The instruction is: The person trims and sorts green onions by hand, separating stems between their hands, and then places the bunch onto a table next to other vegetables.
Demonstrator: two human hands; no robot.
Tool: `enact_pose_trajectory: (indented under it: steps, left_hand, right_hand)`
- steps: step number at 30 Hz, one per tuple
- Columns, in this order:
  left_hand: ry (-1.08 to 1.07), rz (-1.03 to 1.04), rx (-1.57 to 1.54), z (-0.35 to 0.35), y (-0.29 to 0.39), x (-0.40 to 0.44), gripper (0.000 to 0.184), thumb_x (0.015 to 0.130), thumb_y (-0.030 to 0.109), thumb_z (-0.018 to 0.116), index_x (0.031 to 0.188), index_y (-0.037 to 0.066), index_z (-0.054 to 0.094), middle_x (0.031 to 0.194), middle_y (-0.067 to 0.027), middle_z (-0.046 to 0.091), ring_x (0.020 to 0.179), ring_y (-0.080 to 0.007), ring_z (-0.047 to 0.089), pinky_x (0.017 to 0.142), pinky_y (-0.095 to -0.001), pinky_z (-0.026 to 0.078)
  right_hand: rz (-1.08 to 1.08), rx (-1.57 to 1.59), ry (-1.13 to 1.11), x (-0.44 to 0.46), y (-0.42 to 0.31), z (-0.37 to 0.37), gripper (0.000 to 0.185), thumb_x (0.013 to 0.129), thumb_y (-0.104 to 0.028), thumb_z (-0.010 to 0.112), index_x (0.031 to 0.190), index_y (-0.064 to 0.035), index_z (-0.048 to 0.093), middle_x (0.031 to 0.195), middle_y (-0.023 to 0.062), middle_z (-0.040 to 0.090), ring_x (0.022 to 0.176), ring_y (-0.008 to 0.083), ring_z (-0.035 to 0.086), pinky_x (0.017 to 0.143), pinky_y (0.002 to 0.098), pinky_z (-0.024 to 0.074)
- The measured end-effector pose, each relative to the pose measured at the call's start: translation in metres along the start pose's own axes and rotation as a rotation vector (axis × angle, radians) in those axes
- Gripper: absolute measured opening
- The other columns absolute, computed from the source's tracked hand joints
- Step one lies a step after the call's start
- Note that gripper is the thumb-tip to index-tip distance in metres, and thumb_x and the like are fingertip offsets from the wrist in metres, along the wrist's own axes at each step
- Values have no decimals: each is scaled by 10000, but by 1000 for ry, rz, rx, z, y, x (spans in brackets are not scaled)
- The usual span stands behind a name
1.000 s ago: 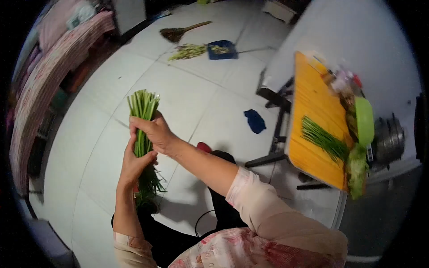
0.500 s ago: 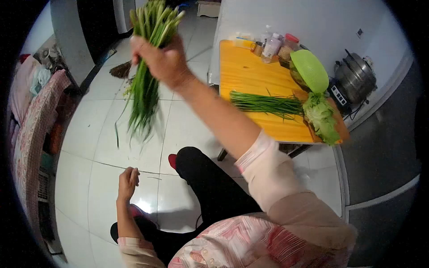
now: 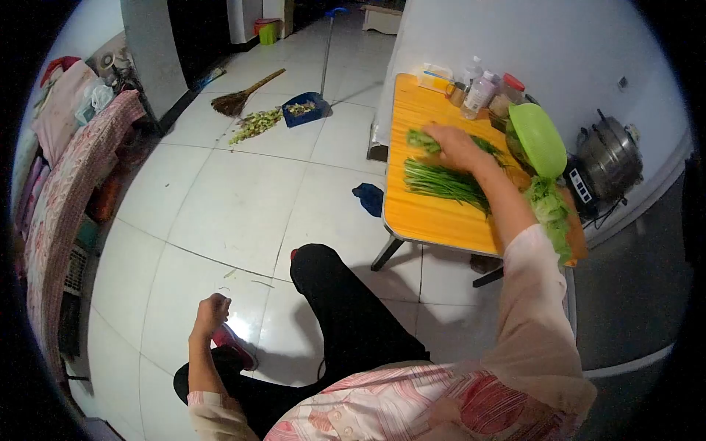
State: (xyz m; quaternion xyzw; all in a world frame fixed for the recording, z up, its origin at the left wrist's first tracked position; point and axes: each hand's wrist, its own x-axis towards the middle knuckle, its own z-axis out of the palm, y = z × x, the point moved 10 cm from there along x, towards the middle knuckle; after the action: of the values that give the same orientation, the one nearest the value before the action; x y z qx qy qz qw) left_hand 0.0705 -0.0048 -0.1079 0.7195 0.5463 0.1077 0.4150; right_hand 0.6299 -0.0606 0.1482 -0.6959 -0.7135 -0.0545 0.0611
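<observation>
My right hand is closed around a bunch of green chives, low over the yellow table; motion blurs it a little. Another bundle of chives lies on the tabletop just in front of it. Leafy lettuce rests at the table's right side, below a tilted green plastic basket. My left hand hangs above the floor by my left knee, its fingers curled in, with nothing seen in them.
A blue dustpan and a straw broom lie by a heap of vegetable scraps. Bottles and jars stand at the table's back, a steel pot to its right. A dark cloth is on the floor.
My right hand has carried the chives from above the floor, right and down to the table. The floor with the scraps and dustpan now shows. My left hand stays low, its fingers curled.
</observation>
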Motion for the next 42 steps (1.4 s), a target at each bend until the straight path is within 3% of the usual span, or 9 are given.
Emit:
enact_pose_trajectory:
  steps: [10, 15, 31, 34, 36, 37, 38, 39, 42]
  left_hand:
    - [-29, 33, 105, 5, 4, 2, 257, 921, 205, 558, 869, -45, 590, 618, -106, 596, 530, -171, 582, 514, -326, 479]
    - [-62, 0, 51, 8, -3, 6, 253, 918, 204, 557, 881, -43, 596, 637, -112, 608, 534, -183, 596, 518, -323, 487]
    - [-54, 23, 192, 12, -23, 17, 200, 852, 192, 605, 878, -2, 645, 682, -168, 646, 596, -277, 633, 572, -365, 493]
    - [-66, 28, 206, 12, -19, 17, 212, 846, 205, 619, 918, 7, 648, 717, -181, 652, 645, -293, 639, 607, -375, 498]
    - [-69, -71, 222, 10, -22, 16, 244, 840, 207, 633, 982, 9, 632, 747, -184, 656, 693, -288, 644, 648, -376, 501]
    - [-59, -73, 177, 9, -22, 15, 255, 839, 197, 635, 1013, 11, 622, 762, -183, 658, 701, -288, 644, 657, -376, 502]
    - [-51, -76, 132, 8, -23, 13, 270, 838, 186, 636, 1043, 12, 611, 777, -183, 660, 708, -288, 644, 666, -375, 503]
    - [-29, 33, 151, 8, -17, 15, 273, 858, 97, 629, 1109, 6, 571, 665, -111, 617, 556, -165, 593, 523, -312, 477]
    - [-15, 101, 177, 9, -21, 16, 280, 857, 102, 631, 1114, 6, 571, 669, -116, 619, 566, -175, 599, 530, -316, 483]
  right_hand:
    - [51, 143, -228, 1, 37, 55, 397, 752, -140, 662, 1105, -17, 528, 1028, 244, 609, 1004, 398, 575, 873, 438, 460]
    - [136, 192, -180, 1, 42, 52, 500, 806, -466, 633, 1002, -8, 602, 1001, 246, 617, 975, 399, 584, 866, 427, 463]
    - [290, 70, -53, -8, 30, 49, 654, 751, -589, 632, 991, 20, 619, 1042, 231, 582, 996, 366, 558, 886, 421, 450]
    - [262, 121, -193, -10, 26, 52, 734, 731, -596, 650, 1134, 12, 574, 1152, 235, 543, 1097, 358, 522, 954, 405, 419]
    - [148, 292, -250, -18, 6, 49, 852, 716, -593, 669, 1300, -8, 462, 1313, 237, 447, 1229, 343, 436, 1038, 388, 350]
    - [225, 280, -361, -25, 4, 48, 1016, 671, -577, 717, 1425, -50, 288, 1419, 226, 343, 1313, 341, 342, 1091, 397, 276]
    - [225, 278, -355, -28, 3, 45, 1016, 671, -577, 717, 1425, -50, 288, 1419, 226, 343, 1313, 341, 342, 1091, 397, 276]
    - [204, 224, -355, -33, 3, 43, 1053, 646, -563, 740, 1437, -63, 259, 1423, 226, 339, 1313, 351, 338, 1091, 411, 274]
    - [194, 161, -418, -45, 10, 42, 1121, 621, -498, 795, 1467, -104, 174, 1435, 223, 313, 1330, 366, 305, 1101, 412, 265]
